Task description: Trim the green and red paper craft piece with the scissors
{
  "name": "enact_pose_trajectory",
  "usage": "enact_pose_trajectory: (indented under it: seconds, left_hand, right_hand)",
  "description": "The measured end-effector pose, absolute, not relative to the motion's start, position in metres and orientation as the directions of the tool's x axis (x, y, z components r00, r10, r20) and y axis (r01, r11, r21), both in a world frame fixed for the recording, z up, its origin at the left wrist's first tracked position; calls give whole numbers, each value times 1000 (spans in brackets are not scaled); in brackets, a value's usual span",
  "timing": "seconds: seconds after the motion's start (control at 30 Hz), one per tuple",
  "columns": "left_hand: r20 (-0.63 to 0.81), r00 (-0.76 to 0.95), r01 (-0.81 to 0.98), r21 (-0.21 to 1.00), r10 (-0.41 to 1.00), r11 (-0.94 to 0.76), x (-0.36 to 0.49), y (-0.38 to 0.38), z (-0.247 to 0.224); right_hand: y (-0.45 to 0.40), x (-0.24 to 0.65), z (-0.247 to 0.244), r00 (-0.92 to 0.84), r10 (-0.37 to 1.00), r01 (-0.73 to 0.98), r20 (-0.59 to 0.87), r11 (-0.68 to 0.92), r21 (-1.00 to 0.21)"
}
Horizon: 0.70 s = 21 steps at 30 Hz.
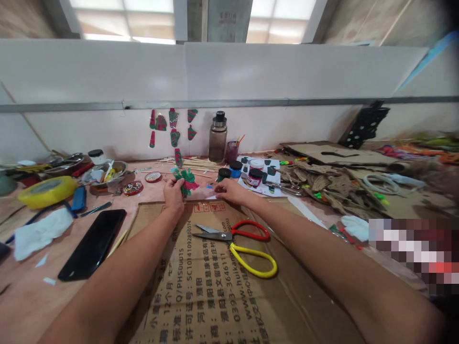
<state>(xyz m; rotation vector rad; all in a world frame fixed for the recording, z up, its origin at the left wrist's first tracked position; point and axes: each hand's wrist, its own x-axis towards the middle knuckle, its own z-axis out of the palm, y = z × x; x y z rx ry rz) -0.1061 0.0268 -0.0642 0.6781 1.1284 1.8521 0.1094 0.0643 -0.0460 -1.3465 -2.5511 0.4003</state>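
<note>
My left hand (174,195) pinches a green and red cutout (187,183) with a ruffled, flower-like edge, holding it above the far edge of the cardboard sheet (287,286). Over that same edge, my right hand (229,191) reaches in with loosely curled fingers, its fingertips apart. A small blue scrap (210,187) lies just left of those fingertips. Between my forearms, scissors (229,236) with one red and one yellow handle rest on the cardboard, blades parted and pointing left.
Paint jars (235,169) stand behind my right hand, near a water bottle (218,138). At left are a phone (93,244), yellow tape (47,192) and a bowl of tools (111,171). Brown cutouts (319,184) pile up at right. Painted pieces (174,118) cling to the wall.
</note>
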Motion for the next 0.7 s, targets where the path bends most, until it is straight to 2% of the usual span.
enact_pose_trajectory:
  seconds: [0.13,0.23,0.33,0.4,0.7]
  left_hand:
    - [46,-493,-369,893,869,-257,-108,28,-66]
    - [71,-481,-366,889,874,-274,-108,29,-67]
    - [73,-492,-355,893,868,-276,-108,31,-69]
    - [58,-504,-341,903,861,-261,-108,32,-70]
    - [64,-491,-332,908,869,-254,-110,30,-69]
  right_hand:
    - [53,117,-47,-484,851,767,206,525,-369]
    - [38,124,-49,-596,743,617,304,666,-419]
    - [23,125,-51,-792,565,435,232,788,-436]
    - [19,121,-50,-842,517,408,157,799,-442]
    - [28,115,-45,-759,648,542,63,683,-489]
